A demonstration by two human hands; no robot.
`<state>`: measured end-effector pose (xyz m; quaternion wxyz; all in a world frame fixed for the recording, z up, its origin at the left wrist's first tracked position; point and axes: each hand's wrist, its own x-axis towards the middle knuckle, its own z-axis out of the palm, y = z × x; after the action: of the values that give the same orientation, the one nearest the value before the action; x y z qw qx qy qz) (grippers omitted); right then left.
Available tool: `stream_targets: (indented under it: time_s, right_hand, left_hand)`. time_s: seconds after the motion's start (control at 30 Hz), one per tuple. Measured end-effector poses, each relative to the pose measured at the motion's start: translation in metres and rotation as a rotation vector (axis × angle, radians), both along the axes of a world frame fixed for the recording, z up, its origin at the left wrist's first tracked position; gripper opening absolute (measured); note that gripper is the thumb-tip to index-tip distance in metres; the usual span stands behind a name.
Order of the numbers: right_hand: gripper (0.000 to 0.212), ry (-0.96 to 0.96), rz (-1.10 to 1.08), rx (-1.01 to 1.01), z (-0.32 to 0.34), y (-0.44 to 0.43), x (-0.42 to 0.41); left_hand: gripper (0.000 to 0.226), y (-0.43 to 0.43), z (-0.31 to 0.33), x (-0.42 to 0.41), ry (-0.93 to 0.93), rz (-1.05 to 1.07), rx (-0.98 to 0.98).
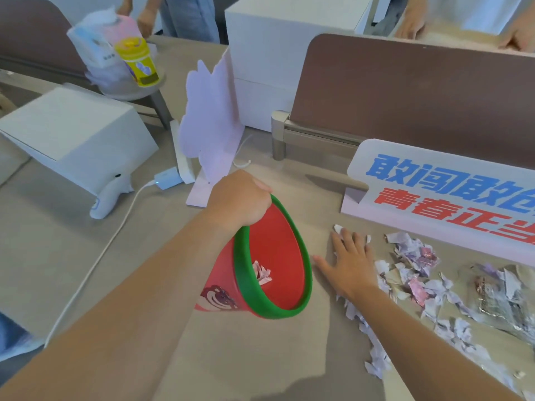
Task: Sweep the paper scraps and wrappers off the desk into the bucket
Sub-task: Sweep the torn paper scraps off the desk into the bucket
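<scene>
A red bucket [278, 250] with a green rim is tipped on its side at the middle of the desk, its mouth facing right. My left hand [240, 201] grips its upper rim. One crumpled pink scrap [262, 273] lies inside it. My right hand [351, 261] rests flat on the desk just right of the bucket's mouth, fingers spread, a white scrap under the fingertips. Several torn lilac and pink paper scraps [414, 256] and a clear crinkled wrapper [498, 299] are strewn to the right of that hand and along my forearm.
A sign [440, 195] with blue and red characters stands behind the scraps. A brown divider panel [405, 94], white boxes [78, 131], a pink cut-out board [211, 120], a charger and cable [166, 178] and a yellow cup [139, 62] sit farther back. Other people's hands show at the top.
</scene>
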<state>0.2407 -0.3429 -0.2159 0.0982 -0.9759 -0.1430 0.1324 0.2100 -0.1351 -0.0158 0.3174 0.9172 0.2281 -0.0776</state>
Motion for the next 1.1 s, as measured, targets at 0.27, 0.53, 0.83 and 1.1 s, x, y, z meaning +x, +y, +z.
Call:
stream_targets:
  time_s: [0.27, 0.53, 0.83, 1.1]
  right_hand:
    - [0.055, -0.220, 0.013, 0.139, -0.007, -0.011, -0.061]
    - [0.026, -0.286, 0.150, 0.130, -0.010, -0.004, -0.058]
    - [0.007, 0.098, -0.196, 0.170, 0.028, 0.000, -0.056]
    - [0.010, -0.007, 0.061, 0.541, 0.114, 0.071, -0.105]
  left_hand:
    - [0.024, -0.002, 0.000, -0.008, 0.005, -0.085, 0.076]
    - [0.025, -0.012, -0.012, -0.008, 0.007, -0.056, 0.103]
    - [0.042, 0.002, -0.021, -0.047, -0.040, -0.063, 0.220]
    - [0.038, 0.004, 0.003, -0.063, -0.209, -0.034, -0.038]
